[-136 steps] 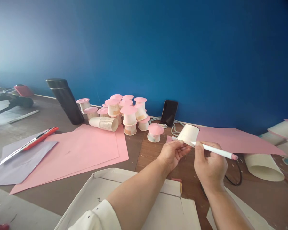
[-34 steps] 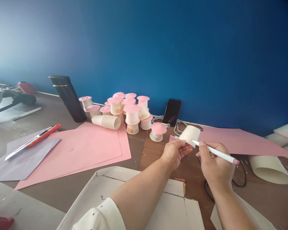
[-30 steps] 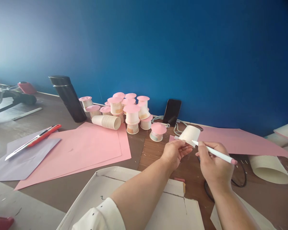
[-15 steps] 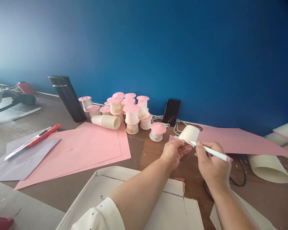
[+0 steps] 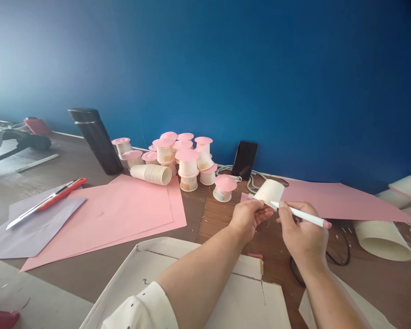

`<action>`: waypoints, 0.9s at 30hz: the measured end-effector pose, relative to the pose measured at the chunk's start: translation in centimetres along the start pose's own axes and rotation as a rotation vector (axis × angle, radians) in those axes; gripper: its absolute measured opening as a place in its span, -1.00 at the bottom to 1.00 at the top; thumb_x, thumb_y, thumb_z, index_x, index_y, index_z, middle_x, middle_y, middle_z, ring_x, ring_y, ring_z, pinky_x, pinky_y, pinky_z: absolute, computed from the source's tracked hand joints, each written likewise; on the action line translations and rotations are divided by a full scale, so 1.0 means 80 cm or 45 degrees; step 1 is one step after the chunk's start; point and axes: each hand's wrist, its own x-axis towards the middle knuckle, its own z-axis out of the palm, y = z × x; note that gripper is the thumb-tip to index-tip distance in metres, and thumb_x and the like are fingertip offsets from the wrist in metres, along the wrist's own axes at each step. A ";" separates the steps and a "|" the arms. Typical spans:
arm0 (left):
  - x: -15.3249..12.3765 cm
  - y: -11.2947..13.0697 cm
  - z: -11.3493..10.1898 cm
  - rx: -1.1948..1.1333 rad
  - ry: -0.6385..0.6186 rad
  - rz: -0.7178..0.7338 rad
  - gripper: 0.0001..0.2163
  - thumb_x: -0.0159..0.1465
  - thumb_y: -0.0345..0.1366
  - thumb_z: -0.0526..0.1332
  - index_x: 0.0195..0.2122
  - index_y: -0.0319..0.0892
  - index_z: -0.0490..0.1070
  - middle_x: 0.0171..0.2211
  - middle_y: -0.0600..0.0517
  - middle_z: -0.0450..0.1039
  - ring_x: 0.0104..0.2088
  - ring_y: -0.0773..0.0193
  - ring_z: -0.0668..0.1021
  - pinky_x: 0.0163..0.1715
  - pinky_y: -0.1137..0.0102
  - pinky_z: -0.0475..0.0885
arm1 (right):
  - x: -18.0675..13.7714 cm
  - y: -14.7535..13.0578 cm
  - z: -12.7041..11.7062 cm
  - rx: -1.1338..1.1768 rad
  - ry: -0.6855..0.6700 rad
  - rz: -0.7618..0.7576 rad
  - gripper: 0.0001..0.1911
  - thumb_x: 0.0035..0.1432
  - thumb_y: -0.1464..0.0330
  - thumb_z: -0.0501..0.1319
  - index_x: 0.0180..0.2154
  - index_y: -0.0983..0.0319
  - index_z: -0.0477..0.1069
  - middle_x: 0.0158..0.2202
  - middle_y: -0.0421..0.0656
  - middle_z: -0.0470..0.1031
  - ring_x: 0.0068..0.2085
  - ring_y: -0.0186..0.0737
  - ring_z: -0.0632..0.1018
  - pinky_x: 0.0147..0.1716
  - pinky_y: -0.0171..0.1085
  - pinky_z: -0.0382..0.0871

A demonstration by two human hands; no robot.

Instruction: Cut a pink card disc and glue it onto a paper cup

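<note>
My left hand [image 5: 249, 218] is closed on the lower edge of a white paper cup [image 5: 270, 189], which is tilted with its base up. In my right hand [image 5: 303, 235] is a white marker pen [image 5: 306, 216] with a pink end; its tip meets the cup's side near the rim. Just left of the cup stands an upturned cup with a pink paper top [image 5: 225, 183]. Behind it, several more pink-topped cups [image 5: 187, 164] are grouped and partly stacked by the wall. Any mark under the pen tip is too small to make out.
A nested stack of paper cups [image 5: 152, 174] lies on pink paper sheets [image 5: 106, 219]. Nearby are a red utility knife [image 5: 60, 194], a black flask [image 5: 96, 141] and a phone [image 5: 245, 160] with a cable. White board [image 5: 253, 297] lies beneath my left arm; a larger cup [image 5: 383, 240] lies right.
The pen tip has shifted very slightly left along the cup near its rim. Both hands otherwise keep the same hold, and the things on the table have not moved.
</note>
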 end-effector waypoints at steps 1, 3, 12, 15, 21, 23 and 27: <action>0.000 0.000 0.000 0.001 0.001 -0.002 -0.86 0.24 -0.56 0.18 -0.45 -0.40 0.48 -0.48 -0.09 0.50 -0.44 0.34 0.57 -0.22 0.44 0.55 | 0.000 0.000 0.000 0.007 0.000 0.003 -0.72 0.12 0.11 0.24 -0.39 0.20 0.45 -0.51 -0.11 0.55 -0.48 -0.12 0.55 -0.43 -0.21 0.36; -0.001 0.001 0.002 0.002 0.005 -0.004 -0.85 0.24 -0.56 0.18 -0.45 -0.39 0.48 -0.47 -0.10 0.50 -0.43 0.34 0.58 -0.20 0.43 0.55 | 0.000 0.000 0.001 0.048 0.031 0.017 -0.71 0.13 0.11 0.24 -0.37 0.21 0.45 -0.52 -0.10 0.54 -0.49 -0.13 0.55 -0.45 -0.21 0.37; -0.003 0.001 0.004 0.003 0.001 0.005 -0.85 0.25 -0.56 0.17 -0.45 -0.39 0.48 -0.47 -0.09 0.49 -0.43 0.34 0.58 -0.26 0.47 0.54 | -0.002 -0.001 0.000 0.098 0.080 0.009 -0.67 0.17 0.08 0.21 -0.30 0.24 0.42 -0.55 -0.11 0.51 -0.53 -0.15 0.51 -0.49 -0.23 0.35; -0.002 0.001 0.004 0.016 -0.008 0.003 -0.84 0.24 -0.56 0.17 -0.47 -0.39 0.47 -0.48 -0.09 0.49 -0.45 0.35 0.57 -0.26 0.46 0.54 | -0.002 0.005 0.003 0.060 0.072 -0.059 -0.67 0.19 0.09 0.20 -0.32 0.24 0.42 -0.50 -0.08 0.53 -0.50 -0.14 0.53 -0.46 -0.21 0.37; 0.001 -0.002 0.000 0.038 -0.028 0.011 -0.86 0.23 -0.55 0.19 -0.47 -0.39 0.49 -0.47 -0.09 0.50 -0.42 0.34 0.57 -0.22 0.45 0.52 | -0.001 0.009 0.003 -0.014 0.052 -0.136 -0.69 0.20 0.10 0.19 -0.32 0.24 0.43 -0.46 -0.06 0.55 -0.46 -0.13 0.55 -0.41 -0.21 0.38; 0.001 -0.003 -0.001 0.044 -0.028 0.013 -0.87 0.22 -0.55 0.21 -0.46 -0.39 0.49 -0.46 -0.10 0.50 -0.42 0.34 0.57 -0.20 0.43 0.52 | -0.001 0.009 0.002 -0.033 0.041 -0.141 -0.69 0.21 0.10 0.19 -0.32 0.23 0.43 -0.46 -0.07 0.55 -0.45 -0.12 0.55 -0.40 -0.20 0.38; 0.002 -0.003 -0.002 0.055 -0.036 0.021 -0.89 0.20 -0.53 0.25 -0.46 -0.37 0.50 -0.45 -0.10 0.51 -0.42 0.33 0.56 -0.14 0.38 0.52 | -0.001 0.008 0.003 -0.042 0.060 -0.151 -0.69 0.21 0.10 0.18 -0.32 0.23 0.43 -0.46 -0.06 0.55 -0.46 -0.11 0.55 -0.40 -0.20 0.38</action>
